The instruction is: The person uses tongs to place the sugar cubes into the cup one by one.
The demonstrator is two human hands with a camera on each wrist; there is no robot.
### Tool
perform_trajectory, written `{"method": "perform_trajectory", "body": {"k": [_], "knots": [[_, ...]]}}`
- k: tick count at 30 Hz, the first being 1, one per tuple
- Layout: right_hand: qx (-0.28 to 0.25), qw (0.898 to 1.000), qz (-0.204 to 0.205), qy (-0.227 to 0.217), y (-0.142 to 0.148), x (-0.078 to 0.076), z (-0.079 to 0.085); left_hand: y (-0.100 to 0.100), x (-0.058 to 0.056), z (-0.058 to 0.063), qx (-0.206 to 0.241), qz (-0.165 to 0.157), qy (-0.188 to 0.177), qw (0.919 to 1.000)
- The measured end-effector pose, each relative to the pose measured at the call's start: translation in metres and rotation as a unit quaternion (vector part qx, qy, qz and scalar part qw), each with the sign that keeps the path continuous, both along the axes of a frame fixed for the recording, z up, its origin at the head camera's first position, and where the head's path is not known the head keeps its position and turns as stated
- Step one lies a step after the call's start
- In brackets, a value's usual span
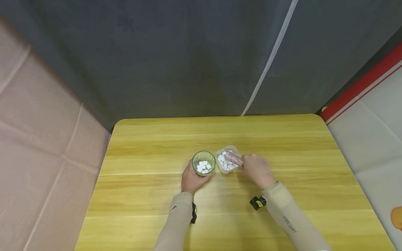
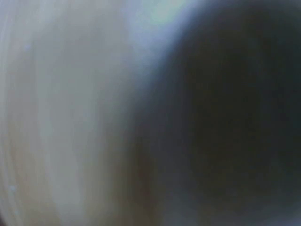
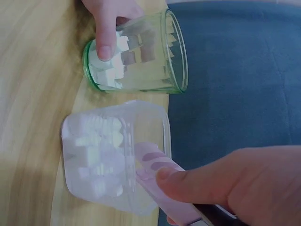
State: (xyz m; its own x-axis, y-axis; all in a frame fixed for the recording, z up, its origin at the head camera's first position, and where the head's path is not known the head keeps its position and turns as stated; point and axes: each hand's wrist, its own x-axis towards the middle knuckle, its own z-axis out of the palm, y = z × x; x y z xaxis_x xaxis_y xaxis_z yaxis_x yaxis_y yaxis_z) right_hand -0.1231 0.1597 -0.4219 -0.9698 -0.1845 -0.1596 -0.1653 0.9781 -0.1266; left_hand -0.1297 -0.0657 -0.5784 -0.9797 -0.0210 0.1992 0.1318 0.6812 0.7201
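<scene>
A green-tinted clear glass (image 1: 202,156) stands upright on the table with several white cubes (image 1: 204,167) at its bottom. My left hand (image 1: 192,179) grips it from the near left, the thumb lying along its lower wall in the right wrist view. Just to its right is a translucent plastic tub (image 3: 146,120) holding many white cubes (image 3: 94,160). With my right hand (image 1: 258,170) I hold pink tongs (image 1: 233,158), their front ends reaching inside the tub. Whether the tips pinch a cube cannot be made out. The left wrist view is only a blur.
The yellow wood-grain table (image 1: 144,195) spreads around both containers. A dark grey curtain (image 1: 176,69) hangs behind its far edge. Pale padded panels (image 1: 41,139) flank the left side, and a white panel (image 1: 370,146) with a red band stands on the right.
</scene>
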Motion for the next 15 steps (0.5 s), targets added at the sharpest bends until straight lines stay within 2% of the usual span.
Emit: {"method": "perform_trajectory", "body": {"k": [3, 15], "knots": [[0.008, 1.000, -0.006, -0.016, -0.004, -0.001, 0.000, 0.000, 0.001, 0.002, 0.001, -0.001, -0.007, 1.0000], [0.016, 0.999, -0.017, -0.035, -0.012, -0.006, 0.001, 0.002, 0.001, 0.007, 0.003, 0.002, -0.012, 0.9999]]}}
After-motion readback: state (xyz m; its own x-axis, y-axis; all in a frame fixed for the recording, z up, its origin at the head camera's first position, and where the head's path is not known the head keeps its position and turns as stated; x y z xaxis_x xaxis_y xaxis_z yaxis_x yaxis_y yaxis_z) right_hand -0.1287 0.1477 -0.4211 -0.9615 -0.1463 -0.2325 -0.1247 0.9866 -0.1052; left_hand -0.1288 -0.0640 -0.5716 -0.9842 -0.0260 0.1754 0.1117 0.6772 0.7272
